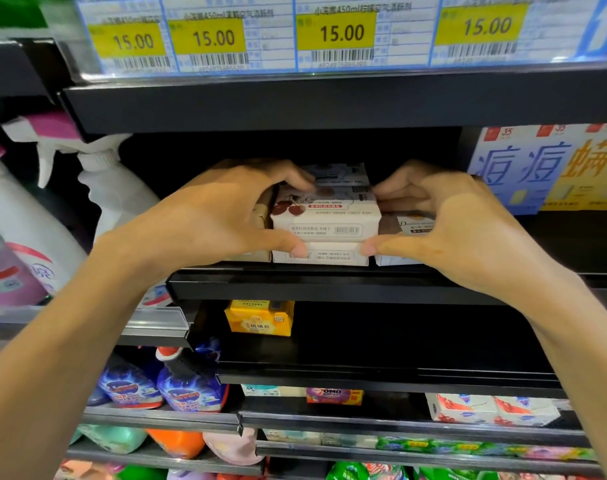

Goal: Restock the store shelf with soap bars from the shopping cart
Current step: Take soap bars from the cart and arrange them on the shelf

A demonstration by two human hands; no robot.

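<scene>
Two hands, left (222, 209) and right (458, 223), both gripping top of two stacked white soap boxes (326, 216).

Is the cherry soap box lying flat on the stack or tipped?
Flat. The cherry soap box sits level on the lower white box, edges parallel, left hand and right hand gripping its ends.

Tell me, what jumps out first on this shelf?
Two hands, left hand and right hand, grip a white cherry-printed soap box stacked on another box on the middle shelf. Above runs a row of yellow 15.00 price tags; one yellow soap box sits a shelf below.
</scene>
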